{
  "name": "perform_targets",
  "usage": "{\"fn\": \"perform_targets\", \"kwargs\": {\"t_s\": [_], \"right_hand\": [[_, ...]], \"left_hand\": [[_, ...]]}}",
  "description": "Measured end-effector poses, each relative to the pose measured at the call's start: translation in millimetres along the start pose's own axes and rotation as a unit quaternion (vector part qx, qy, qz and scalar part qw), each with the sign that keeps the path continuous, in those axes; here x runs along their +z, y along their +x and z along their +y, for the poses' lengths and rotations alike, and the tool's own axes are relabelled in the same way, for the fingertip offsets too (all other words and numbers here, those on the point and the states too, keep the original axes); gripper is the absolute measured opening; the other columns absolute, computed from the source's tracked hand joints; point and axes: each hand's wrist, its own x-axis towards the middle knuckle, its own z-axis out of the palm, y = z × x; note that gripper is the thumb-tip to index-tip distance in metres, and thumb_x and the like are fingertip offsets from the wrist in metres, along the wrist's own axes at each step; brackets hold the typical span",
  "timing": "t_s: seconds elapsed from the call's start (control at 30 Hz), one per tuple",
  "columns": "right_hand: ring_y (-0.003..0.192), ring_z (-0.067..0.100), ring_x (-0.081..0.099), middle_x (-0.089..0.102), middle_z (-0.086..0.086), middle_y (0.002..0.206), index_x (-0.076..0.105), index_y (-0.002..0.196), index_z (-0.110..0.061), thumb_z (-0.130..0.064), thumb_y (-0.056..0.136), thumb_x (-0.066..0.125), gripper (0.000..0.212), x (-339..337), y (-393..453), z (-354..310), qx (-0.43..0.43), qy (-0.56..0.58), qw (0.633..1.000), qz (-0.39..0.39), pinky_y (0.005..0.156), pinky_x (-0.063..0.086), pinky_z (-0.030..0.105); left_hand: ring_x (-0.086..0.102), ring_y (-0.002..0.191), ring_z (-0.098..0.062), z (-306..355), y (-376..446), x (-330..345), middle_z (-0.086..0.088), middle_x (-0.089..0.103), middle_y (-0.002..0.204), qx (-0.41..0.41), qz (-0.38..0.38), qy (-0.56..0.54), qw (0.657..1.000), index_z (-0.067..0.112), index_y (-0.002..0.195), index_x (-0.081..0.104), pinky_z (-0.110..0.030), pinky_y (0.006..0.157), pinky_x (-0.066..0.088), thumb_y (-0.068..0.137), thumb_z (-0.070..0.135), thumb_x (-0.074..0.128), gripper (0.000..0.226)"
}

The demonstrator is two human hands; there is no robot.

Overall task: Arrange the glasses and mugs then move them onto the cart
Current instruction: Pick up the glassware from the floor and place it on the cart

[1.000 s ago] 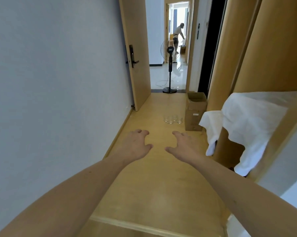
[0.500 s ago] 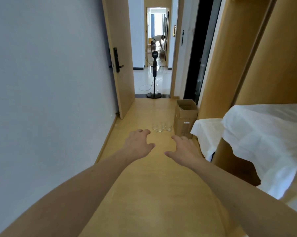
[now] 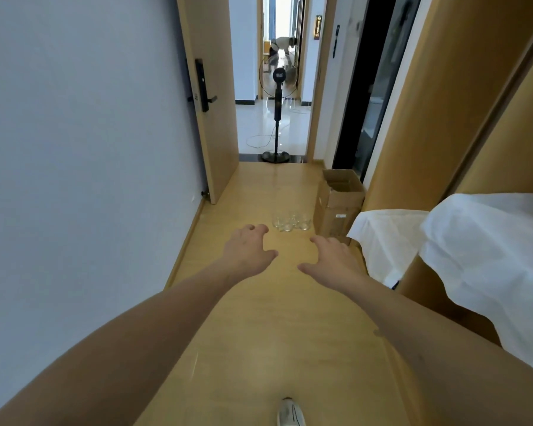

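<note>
Several clear glasses (image 3: 290, 222) stand in a tight cluster on the wooden hallway floor, just left of a cardboard box. My left hand (image 3: 249, 249) is stretched out in front of me, palm down, fingers loosely spread, holding nothing. My right hand (image 3: 331, 259) reaches forward beside it, also empty with relaxed fingers. Both hands hover well short of the glasses. No mugs and no cart are in view.
An open cardboard box (image 3: 338, 202) stands against the right wall. White cloth (image 3: 461, 250) drapes over wooden furniture on the right. A pedestal fan (image 3: 277, 118) stands in the doorway ahead beside an open door (image 3: 209, 96). A person bends over far down the corridor.
The view has advanced along the hallway, so the glasses and box are closer. Both hands stay outstretched and empty. My shoe tip now shows at the bottom edge.
</note>
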Motion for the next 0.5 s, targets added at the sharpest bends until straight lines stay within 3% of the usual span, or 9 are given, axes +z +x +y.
{"fn": "perform_targets", "kwargs": {"t_s": [0.5], "right_hand": [[0.133, 0.028, 0.045, 0.048, 0.003, 0.147, 0.039, 0.15, -0.025, -0.052, 0.088, 0.069, 0.074, -35.2, 222.0, 54.4, 0.019, 0.051, 0.998, -0.013, 0.104, 0.046, 0.046]], "left_hand": [[0.04, 0.137, -0.028, 35.1, 224.2, -4.3, -0.006, 0.047, 0.149, -0.024, -0.014, 0.059, 0.998, 0.02, 0.149, 0.042, -0.04, 0.109, 0.039, 0.096, 0.047, 0.061, 0.062]]}}
